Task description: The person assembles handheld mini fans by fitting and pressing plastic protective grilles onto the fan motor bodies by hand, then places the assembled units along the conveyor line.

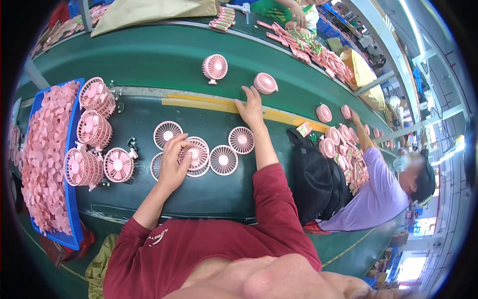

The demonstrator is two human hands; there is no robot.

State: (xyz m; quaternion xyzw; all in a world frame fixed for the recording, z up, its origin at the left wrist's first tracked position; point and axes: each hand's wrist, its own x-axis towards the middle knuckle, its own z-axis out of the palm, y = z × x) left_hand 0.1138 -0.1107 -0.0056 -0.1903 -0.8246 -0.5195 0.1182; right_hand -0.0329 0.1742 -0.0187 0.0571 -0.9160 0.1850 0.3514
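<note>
My left hand grips the left edge of a round pink fan grille, thumb and fingers curled over its rim. It overlaps other grilles lying on the dark work surface. Beside it are more loose pink grilles, one fan grille to its right and another farther up. My right hand reaches over the yellow-taped edge with fingers apart. Just beyond its fingertips, a pink fan head rests on the green conveyor belt; whether they touch is hard to tell. A second fan head stands farther left on the belt.
At the left, a blue bin is heaped with pink fan blades. Stacked fan housings stand beside it. To my right, a co-worker in a lilac shirt reaches to the belt, near a black bag. Another person works across the belt.
</note>
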